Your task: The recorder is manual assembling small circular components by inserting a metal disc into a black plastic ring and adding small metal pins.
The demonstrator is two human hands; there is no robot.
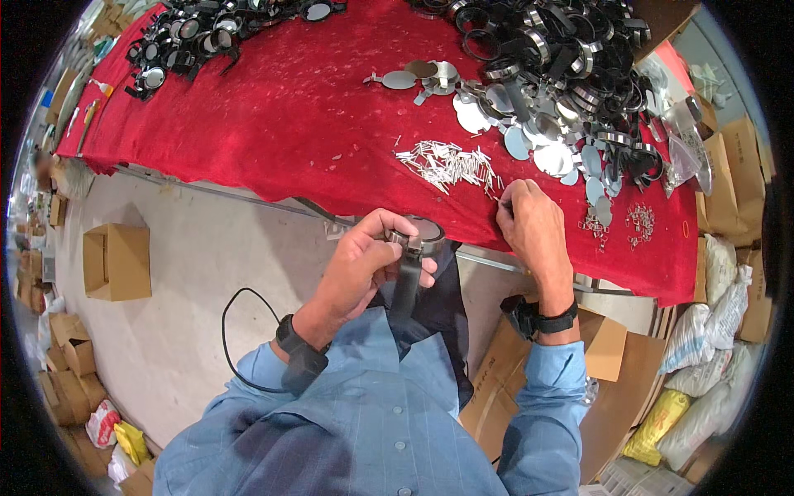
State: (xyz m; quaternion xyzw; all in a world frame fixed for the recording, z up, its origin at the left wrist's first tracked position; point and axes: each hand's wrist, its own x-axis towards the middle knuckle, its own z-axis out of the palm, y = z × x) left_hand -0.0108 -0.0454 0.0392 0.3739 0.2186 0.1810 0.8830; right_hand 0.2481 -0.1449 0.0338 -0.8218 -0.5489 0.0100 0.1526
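My left hand holds a round metal-rimmed part with a black handle just below the table's near edge. My right hand rests on the red cloth, fingers pinched at the edge of a heap of small white pins; whether a pin is between the fingertips is hidden. Round silver discs lie scattered just beyond the right hand. A big pile of black ring-and-handle parts fills the far right of the table.
A second pile of black parts sits at the far left of the table. Small metal clips lie near the right edge. Cardboard boxes stand on the floor at left, and sacks and boxes at right. A black cable loops on the floor.
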